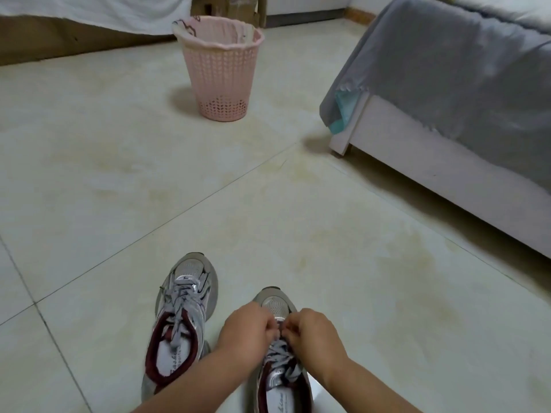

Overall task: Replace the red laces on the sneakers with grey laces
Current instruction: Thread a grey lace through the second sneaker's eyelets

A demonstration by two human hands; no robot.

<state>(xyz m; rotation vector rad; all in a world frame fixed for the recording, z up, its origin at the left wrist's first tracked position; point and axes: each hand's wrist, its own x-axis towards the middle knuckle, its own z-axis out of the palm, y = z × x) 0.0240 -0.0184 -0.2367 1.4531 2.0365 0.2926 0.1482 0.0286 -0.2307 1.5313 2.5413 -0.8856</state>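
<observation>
Pinching the grey lace (280,350) low on the right sneaker (275,308) with our curled left hand (243,330) and right hand (313,332), we have the grey-laced left sneaker (182,317) just beside it on the floor (268,189), a pink basket (219,64) well beyond.

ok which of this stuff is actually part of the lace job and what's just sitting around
Part of the job:
- left sneaker, grey laces in
- right sneaker, grey lace being worked
- left hand and right hand, both pinching that lace near the toe end

Just lying about:
- pink bin
- bed with grey blanket
</observation>
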